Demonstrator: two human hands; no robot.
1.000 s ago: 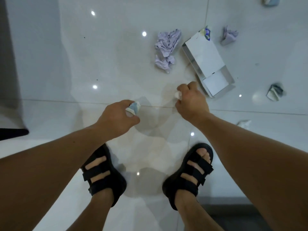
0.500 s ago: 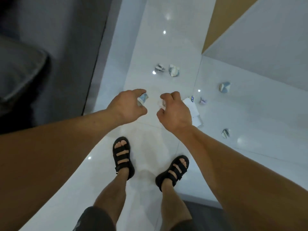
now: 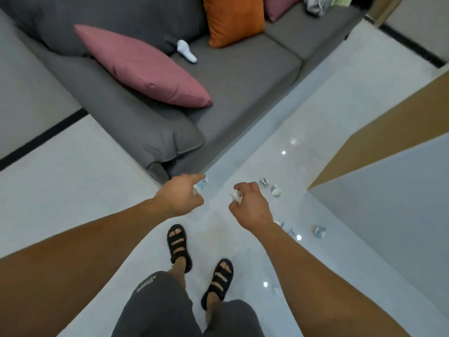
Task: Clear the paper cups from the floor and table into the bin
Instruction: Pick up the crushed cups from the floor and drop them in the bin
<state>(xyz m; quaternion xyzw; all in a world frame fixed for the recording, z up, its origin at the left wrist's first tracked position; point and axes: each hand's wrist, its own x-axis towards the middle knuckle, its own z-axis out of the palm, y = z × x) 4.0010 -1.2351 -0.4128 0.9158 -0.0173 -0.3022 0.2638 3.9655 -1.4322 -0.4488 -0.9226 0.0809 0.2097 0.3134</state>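
As you stand with both arms stretched out in front of you, your left hand (image 3: 181, 199) is curled round a crumpled blue-and-white paper cup (image 3: 200, 186), which pokes out between your forefinger and thumb. Your right hand (image 3: 252, 206) is closed on a crushed white cup (image 3: 236, 197), pinched at the fingertips on the side facing the other hand. The two hands are apart, with a strip of bare tile showing between them, and both hang above the floor (image 3: 73, 186).

Just beyond your right hand, two more squashed cups (image 3: 276, 190) lie side by side on the tiles, nearly touching. Another flattened cup (image 3: 319, 231) lies further to your right, near the foot of a grey surface with a tan edge (image 3: 401, 190); whether that is the table cannot be told. Small blue-and-white scraps (image 3: 292, 232) show just past your right forearm, partly hidden by it.

Below the hands, your feet in black strapped sandals (image 3: 179, 246) are planted on the floor, the left ahead of the right. Beyond your left hand sits a grey sofa (image 3: 150, 132), its corner close to your knuckles. On it rest a pink cushion (image 3: 143, 66), an orange cushion (image 3: 233, 18) and a small white object (image 3: 187, 51) too unclear to identify.
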